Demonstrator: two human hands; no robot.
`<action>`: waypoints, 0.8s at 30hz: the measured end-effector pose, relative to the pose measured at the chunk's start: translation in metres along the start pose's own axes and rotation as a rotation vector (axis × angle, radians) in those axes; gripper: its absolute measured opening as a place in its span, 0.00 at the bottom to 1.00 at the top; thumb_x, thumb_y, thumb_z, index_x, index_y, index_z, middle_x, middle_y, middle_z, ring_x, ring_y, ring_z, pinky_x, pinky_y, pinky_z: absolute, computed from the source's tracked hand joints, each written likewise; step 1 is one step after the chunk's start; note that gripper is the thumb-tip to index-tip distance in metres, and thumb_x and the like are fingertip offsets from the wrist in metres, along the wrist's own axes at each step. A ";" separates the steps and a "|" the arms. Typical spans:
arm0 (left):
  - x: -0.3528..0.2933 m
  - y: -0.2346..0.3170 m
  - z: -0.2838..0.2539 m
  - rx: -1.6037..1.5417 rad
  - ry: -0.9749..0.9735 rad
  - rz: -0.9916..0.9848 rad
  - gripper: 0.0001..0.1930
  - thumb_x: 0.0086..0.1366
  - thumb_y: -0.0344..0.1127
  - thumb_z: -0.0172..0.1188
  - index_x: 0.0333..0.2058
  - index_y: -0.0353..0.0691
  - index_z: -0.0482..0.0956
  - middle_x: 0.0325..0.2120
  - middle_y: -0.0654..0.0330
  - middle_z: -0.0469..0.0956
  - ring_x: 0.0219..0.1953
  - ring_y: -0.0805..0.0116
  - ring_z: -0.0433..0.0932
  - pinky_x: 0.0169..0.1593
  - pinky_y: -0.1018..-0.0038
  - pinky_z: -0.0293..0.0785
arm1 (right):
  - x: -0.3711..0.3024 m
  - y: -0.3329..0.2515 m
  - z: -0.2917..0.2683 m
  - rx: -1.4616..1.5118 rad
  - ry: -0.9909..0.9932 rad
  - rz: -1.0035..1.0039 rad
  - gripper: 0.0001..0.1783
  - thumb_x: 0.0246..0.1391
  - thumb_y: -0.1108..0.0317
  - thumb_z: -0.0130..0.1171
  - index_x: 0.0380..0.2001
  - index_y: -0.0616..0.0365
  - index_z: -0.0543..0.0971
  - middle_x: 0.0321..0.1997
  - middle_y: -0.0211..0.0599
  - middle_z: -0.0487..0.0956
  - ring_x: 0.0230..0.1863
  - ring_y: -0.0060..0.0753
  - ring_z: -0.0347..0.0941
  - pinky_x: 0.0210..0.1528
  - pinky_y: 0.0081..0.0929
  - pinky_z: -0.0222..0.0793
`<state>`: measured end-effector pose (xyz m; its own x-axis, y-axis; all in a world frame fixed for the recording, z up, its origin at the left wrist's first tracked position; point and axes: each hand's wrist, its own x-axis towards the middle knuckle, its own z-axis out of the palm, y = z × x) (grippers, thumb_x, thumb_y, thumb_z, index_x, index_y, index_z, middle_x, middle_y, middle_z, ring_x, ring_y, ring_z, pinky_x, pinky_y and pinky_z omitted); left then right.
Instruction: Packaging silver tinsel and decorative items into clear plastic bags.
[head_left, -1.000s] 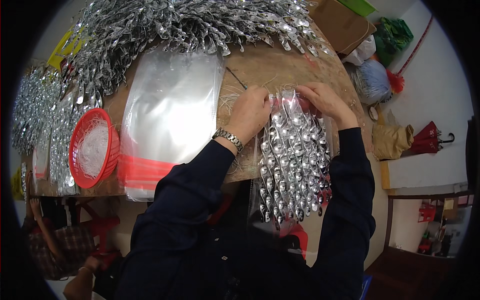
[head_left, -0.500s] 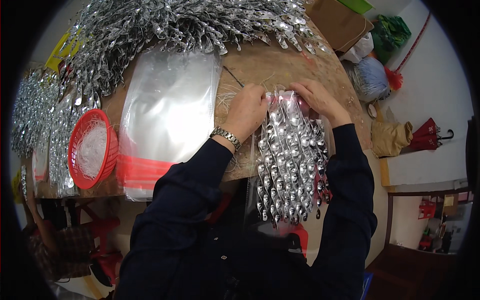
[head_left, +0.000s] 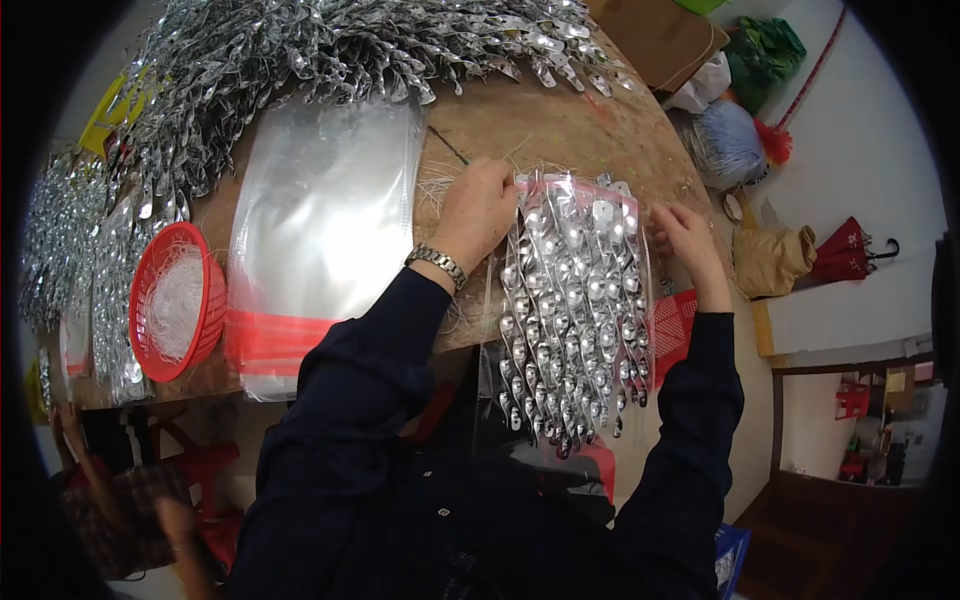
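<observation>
A see-through plastic bag (head_left: 648, 340) with a pink band along its top hangs partly over the table's front edge. Inside it are several twisted silver foil strands (head_left: 570, 300), their upper ends showing near the bag's mouth. My left hand (head_left: 478, 215), with a metal watch on its wrist, pinches the bag's upper left corner. Just off the upper right corner is my right hand (head_left: 690, 245), its fingers loosely bent and apart, with nothing seen in them. Left of my left hand lies a flat stack of see-through bags (head_left: 325, 210) with red bands.
Silver foil strands (head_left: 330, 50) are heaped at the table's far side. A red basket (head_left: 215, 310) of thin white threads stands at the left. Cut threads lie on the wooden table (head_left: 560, 120). Another person's arm (head_left: 85, 450) shows at the lower left; a cardboard box (head_left: 655, 40) is far right.
My right hand has let go of the bag's top and moved right and down. My left hand keeps its corner. The bag's upper edge has spread out, and the view has shifted slightly.
</observation>
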<state>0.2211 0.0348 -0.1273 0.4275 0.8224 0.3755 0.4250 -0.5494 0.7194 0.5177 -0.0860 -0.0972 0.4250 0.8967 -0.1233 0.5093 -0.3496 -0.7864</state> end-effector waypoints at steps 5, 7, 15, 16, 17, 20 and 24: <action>0.000 -0.004 0.000 -0.020 -0.005 -0.006 0.07 0.58 0.32 0.55 0.27 0.34 0.76 0.32 0.48 0.76 0.38 0.47 0.75 0.43 0.58 0.71 | -0.029 -0.010 0.014 0.004 -0.077 0.029 0.18 0.57 0.51 0.58 0.32 0.56 0.80 0.24 0.21 0.73 0.23 0.15 0.65 0.25 0.16 0.59; 0.001 -0.004 0.001 -0.032 0.010 -0.001 0.07 0.58 0.33 0.56 0.27 0.35 0.76 0.31 0.49 0.76 0.38 0.47 0.75 0.42 0.58 0.70 | -0.032 -0.013 0.015 -0.031 -0.068 0.023 0.18 0.56 0.51 0.58 0.31 0.57 0.80 0.24 0.21 0.73 0.23 0.15 0.65 0.25 0.16 0.59; 0.004 -0.001 -0.006 -0.078 -0.016 -0.079 0.07 0.57 0.33 0.57 0.27 0.34 0.76 0.31 0.47 0.77 0.37 0.47 0.76 0.41 0.59 0.71 | -0.033 -0.005 0.034 0.257 0.102 -0.151 0.09 0.57 0.68 0.57 0.26 0.63 0.77 0.21 0.22 0.72 0.24 0.14 0.65 0.28 0.16 0.59; 0.004 0.002 -0.006 -0.079 0.004 -0.071 0.09 0.58 0.34 0.57 0.29 0.33 0.77 0.30 0.48 0.78 0.35 0.50 0.76 0.40 0.62 0.71 | -0.036 -0.005 0.034 0.287 0.162 -0.197 0.09 0.57 0.69 0.57 0.26 0.63 0.77 0.21 0.22 0.72 0.25 0.13 0.65 0.28 0.16 0.59; 0.004 0.005 -0.007 -0.081 0.024 -0.063 0.10 0.59 0.35 0.58 0.30 0.32 0.77 0.29 0.48 0.78 0.33 0.53 0.77 0.39 0.65 0.71 | -0.039 -0.006 0.033 0.288 0.165 -0.198 0.09 0.57 0.69 0.57 0.26 0.63 0.77 0.21 0.22 0.72 0.25 0.13 0.65 0.28 0.16 0.59; 0.004 0.008 -0.014 -0.090 0.061 -0.005 0.10 0.60 0.35 0.57 0.30 0.31 0.76 0.28 0.49 0.77 0.31 0.54 0.76 0.38 0.64 0.71 | -0.048 -0.009 0.033 0.299 0.235 -0.265 0.09 0.58 0.70 0.56 0.26 0.63 0.77 0.23 0.22 0.73 0.26 0.13 0.66 0.29 0.15 0.61; -0.003 0.015 -0.020 -0.090 0.106 0.062 0.10 0.61 0.34 0.57 0.29 0.31 0.75 0.26 0.51 0.75 0.28 0.58 0.75 0.35 0.67 0.71 | -0.063 -0.010 0.032 0.381 0.264 -0.299 0.07 0.61 0.68 0.55 0.30 0.59 0.77 0.27 0.21 0.73 0.28 0.13 0.66 0.32 0.14 0.61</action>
<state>0.2104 0.0270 -0.1060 0.3618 0.8009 0.4771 0.3253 -0.5881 0.7405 0.4619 -0.1305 -0.1007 0.5014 0.8264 0.2563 0.3504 0.0769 -0.9334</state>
